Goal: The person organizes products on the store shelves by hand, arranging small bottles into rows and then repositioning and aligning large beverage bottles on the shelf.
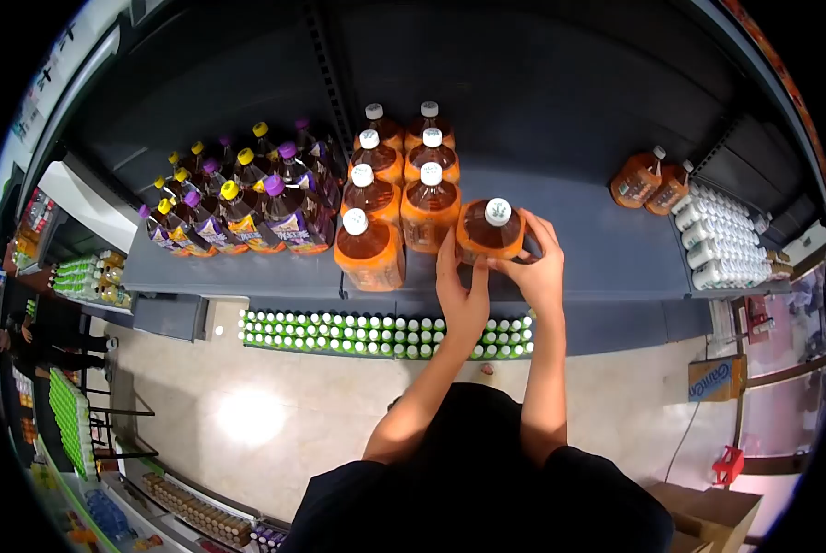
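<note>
A large bottle of brown drink (489, 238) with an orange label and a white cap is between my two hands at the front of the grey shelf (579, 249). My left hand (462, 293) is closed on its lower left side. From the right, my right hand (539, 264) curls its fingers and thumb around it. Just left of it stand two rows of matching bottles (371, 253), upright and close together. Whether the held bottle's base touches the shelf is hard to see.
Bottles with purple and yellow caps (247, 212) fill the shelf's left. Two orange-labelled bottles (650, 182) and stacked white bottles (719, 240) stand right. Below are rows of white-capped green bottles (385, 336). A cardboard box (715, 379) sits on the right. A person (58, 346) is far left.
</note>
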`<state>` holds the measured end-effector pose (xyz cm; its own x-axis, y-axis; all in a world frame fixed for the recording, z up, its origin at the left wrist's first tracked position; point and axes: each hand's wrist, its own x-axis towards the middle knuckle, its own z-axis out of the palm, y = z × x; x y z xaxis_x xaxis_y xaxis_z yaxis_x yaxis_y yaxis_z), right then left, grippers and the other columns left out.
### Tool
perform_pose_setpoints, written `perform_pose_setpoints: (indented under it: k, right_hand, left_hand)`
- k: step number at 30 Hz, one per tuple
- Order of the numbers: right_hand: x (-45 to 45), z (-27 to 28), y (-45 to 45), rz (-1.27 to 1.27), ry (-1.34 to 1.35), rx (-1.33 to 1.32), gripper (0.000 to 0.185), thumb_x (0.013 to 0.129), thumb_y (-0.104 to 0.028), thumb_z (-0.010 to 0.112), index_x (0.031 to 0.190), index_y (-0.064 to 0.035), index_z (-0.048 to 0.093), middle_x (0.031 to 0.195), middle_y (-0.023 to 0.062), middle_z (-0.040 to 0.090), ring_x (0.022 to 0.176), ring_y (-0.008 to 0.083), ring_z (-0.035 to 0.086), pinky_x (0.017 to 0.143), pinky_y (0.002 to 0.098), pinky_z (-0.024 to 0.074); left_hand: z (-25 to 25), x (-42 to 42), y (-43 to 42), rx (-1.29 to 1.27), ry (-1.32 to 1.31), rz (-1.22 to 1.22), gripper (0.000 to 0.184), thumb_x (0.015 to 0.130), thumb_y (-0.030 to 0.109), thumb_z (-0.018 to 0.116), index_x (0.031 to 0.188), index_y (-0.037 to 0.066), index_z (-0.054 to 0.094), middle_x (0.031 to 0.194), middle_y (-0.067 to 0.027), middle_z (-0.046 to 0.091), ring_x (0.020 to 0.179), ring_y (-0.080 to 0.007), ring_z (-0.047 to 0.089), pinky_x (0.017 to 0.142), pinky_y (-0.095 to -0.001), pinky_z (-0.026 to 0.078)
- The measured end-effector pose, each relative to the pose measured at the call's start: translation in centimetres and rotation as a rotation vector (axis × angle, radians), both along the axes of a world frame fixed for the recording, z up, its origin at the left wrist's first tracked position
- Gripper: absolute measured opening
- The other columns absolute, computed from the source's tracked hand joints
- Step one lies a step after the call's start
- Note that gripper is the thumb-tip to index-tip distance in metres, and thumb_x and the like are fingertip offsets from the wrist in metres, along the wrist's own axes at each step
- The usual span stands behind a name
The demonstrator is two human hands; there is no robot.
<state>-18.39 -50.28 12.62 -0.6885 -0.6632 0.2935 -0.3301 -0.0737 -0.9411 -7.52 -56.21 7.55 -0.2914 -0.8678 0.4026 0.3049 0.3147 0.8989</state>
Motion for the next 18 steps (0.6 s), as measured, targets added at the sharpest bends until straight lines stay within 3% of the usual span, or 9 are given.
perform_pose_setpoints:
  k: [3,4,8,15,18]
  right_hand:
    - [0.4,-1.2,0.4,0.007,-0.087,-0.112,0.086,0.064,0.01,0.091,0.142,0.0,0.059,0.141,0.0085,0.054,0.129,0.0238,0.057,0.106,0.0392,0.059]
    - [1.0,-0.6,0.9,-0.002,-0.091,-0.089,0.085,0.064,0.01,0.091,0.142,0.002,0.058,0.142,0.0088,0.054,0.131,0.0245,0.056,0.107,0.0396,0.0583]
    - [3.6,0.8,1.5,-0.068,-0.088,-0.053,0.083,0.065,0.011,0.09,0.141,0.0055,0.057,0.141,0.0103,0.053,0.134,0.0269,0.055,0.11,0.0424,0.0568]
    - [6.3,-0.8,1.1,-0.033,-0.086,-0.065,0.086,0.064,0.011,0.091,0.143,0.0037,0.057,0.14,0.0093,0.054,0.132,0.0249,0.056,0.106,0.0393,0.0587]
    - [6.8,-1.8,-0.2,0.005,-0.067,-0.059,0.088,0.064,0.007,0.092,0.145,0.0014,0.057,0.139,0.0082,0.055,0.13,0.0229,0.057,0.102,0.0375,0.0602]
  left_hand:
    - [1.0,1.0,1.1,-0.025,0.029,-0.052,0.062,0.102,0.009,0.061,0.156,-0.008,0.035,0.146,-0.0198,0.056,0.131,-0.024,0.056,0.111,-0.0362,0.042]
    - [1.0,1.3,1.0,-0.067,-0.014,-0.049,0.069,0.102,0.018,0.066,0.156,-0.009,0.034,0.153,-0.0267,0.047,0.14,-0.0326,0.05,0.115,-0.0401,0.04]
    - [0.7,2.9,1.3,-0.104,-0.072,-0.056,0.071,0.103,0.022,0.064,0.158,-0.008,0.031,0.156,-0.0283,0.043,0.139,-0.0361,0.051,0.114,-0.0411,0.042]
    - [0.0,6.5,0.8,-0.08,-0.09,-0.086,0.072,0.103,0.023,0.064,0.157,-0.009,0.031,0.152,-0.0287,0.047,0.138,-0.0356,0.052,0.114,-0.0417,0.041]
    - [-0.6,7.4,0.0,-0.102,-0.064,-0.063,0.074,0.103,0.021,0.065,0.162,-0.001,0.026,0.162,-0.0207,0.034,0.147,-0.0312,0.041,0.12,-0.0448,0.035]
